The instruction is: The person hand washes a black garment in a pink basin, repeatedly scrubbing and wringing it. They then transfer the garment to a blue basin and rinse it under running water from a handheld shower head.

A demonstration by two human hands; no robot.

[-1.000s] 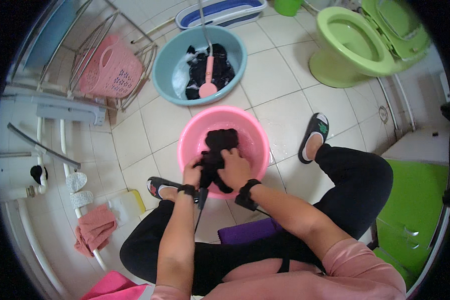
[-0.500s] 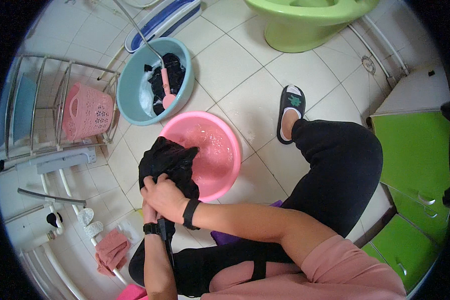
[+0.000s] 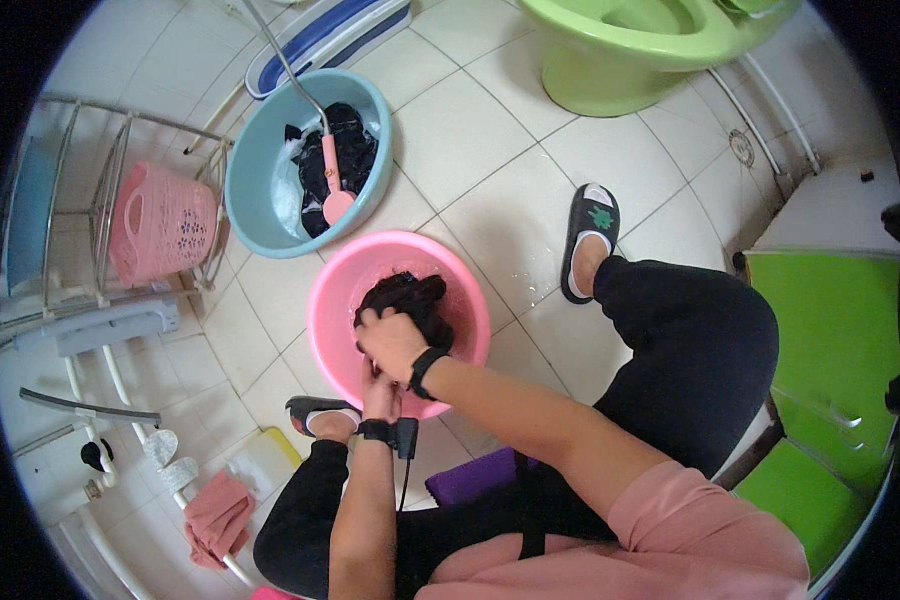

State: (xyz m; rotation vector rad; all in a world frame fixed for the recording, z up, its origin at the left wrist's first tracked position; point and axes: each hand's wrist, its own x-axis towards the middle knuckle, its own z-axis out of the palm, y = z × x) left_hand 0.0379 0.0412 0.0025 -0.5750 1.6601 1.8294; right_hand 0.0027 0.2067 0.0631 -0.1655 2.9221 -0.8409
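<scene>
A pink basin [image 3: 330, 300] stands on the tiled floor between my feet. Inside it lies a wet black garment [image 3: 410, 297]. My right hand [image 3: 392, 340] is closed on the garment over the basin's middle. My left hand [image 3: 378, 390] sits just below the right one, at the basin's near rim, mostly hidden by it, gripping the same cloth. Both wrists wear black bands. Behind the pink basin is a blue basin [image 3: 260, 190] holding dark laundry in soapy water and a pink shower head [image 3: 335, 200] on a metal hose.
A green toilet [image 3: 630, 50] stands at the back right. A metal rack with a pink basket [image 3: 160, 225] is on the left. A green cabinet [image 3: 830, 340] lies to my right. A pink cloth [image 3: 218, 515] hangs on a white rail at lower left.
The black garment, lifted above the basin's left rim half a second ago, is back down inside the pink basin with both hands on it. The view has swung right.
</scene>
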